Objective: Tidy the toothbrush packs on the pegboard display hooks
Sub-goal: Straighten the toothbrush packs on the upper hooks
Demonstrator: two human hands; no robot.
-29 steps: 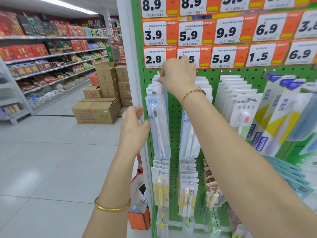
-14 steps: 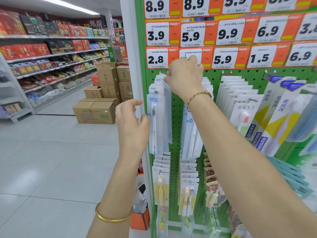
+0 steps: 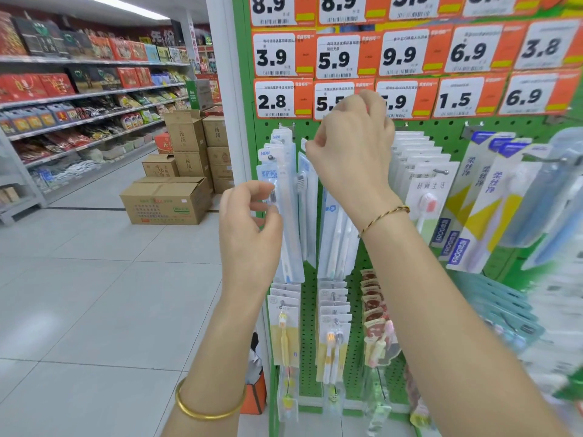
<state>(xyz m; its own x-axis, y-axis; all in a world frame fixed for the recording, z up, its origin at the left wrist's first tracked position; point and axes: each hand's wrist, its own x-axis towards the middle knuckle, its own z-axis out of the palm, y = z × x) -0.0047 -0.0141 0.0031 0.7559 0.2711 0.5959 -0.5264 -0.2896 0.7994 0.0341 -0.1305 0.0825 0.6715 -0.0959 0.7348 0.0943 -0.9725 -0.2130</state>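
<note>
Hanging in rows at frame centre, toothbrush packs (image 3: 291, 234) fill the green pegboard (image 3: 441, 126) below orange price tags (image 3: 274, 99); right hand (image 3: 353, 152), upper centre, curls its fingers at the pack tops, grip hidden; left hand (image 3: 249, 225), centre, loosely curled at the front pack's left edge, pinch unclear.

The fingers (image 3: 252, 191) of the left hand (image 3: 249, 228) sit at the left edge of the front toothbrush pack (image 3: 285, 197) on the leftmost hook of the pegboard (image 3: 307, 310); whether they grip it cannot be told. Right of them and higher, the fingers (image 3: 318, 145) of the right hand (image 3: 353, 152) pinch the top of the next stack of packs (image 3: 337, 238). Price tags (image 3: 274, 99) hang just above those fingers. More hanging packs (image 3: 422, 171) lie right of the right hand, and a lower row of packs (image 3: 284, 323) lies below both hands. Cardboard boxes (image 3: 164, 200) stand on the floor left of the left fingers.
</note>
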